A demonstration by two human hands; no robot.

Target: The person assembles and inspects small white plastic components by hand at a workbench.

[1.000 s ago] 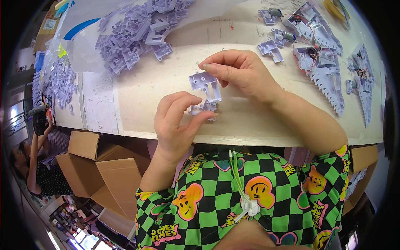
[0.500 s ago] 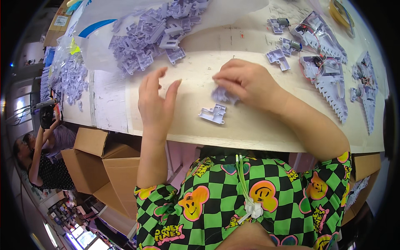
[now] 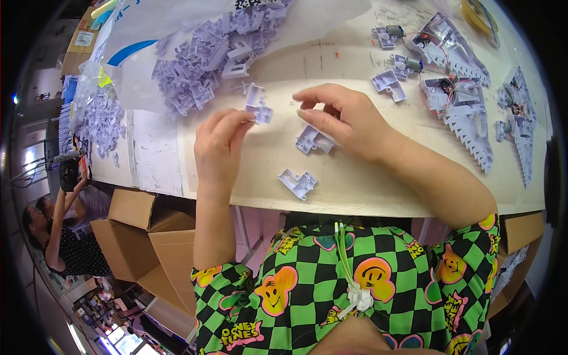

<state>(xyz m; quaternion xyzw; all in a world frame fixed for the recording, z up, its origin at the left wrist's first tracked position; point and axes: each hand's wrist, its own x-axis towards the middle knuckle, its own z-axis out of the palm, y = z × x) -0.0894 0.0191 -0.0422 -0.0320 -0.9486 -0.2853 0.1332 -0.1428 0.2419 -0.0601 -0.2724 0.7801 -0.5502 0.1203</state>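
Note:
Between the thumb and fingers of my left hand (image 3: 219, 145) is a pale lavender plastic housing part (image 3: 259, 105), raised in front of the big pile. My right hand (image 3: 349, 121) hovers to the right with thumb and forefinger apart, nothing between them. Just below its fingertips lies a second housing part (image 3: 313, 141), its hollow side showing. Closer to the table's front edge rests a third, L-shaped housing part (image 3: 297, 184).
A heap of similar plastic parts (image 3: 195, 65) lies on a plastic sheet at the back left. Toothed half-shells (image 3: 458, 106) with wires and small motors (image 3: 408, 63) stand at right. An open cardboard box (image 3: 127, 236) is below the table's left. Two people (image 3: 68, 231) are at far left.
My left hand, empty before, has closed on a housing part. My right hand has let go of a part, which now lies below it. The front part has turned and shifted nearer the edge.

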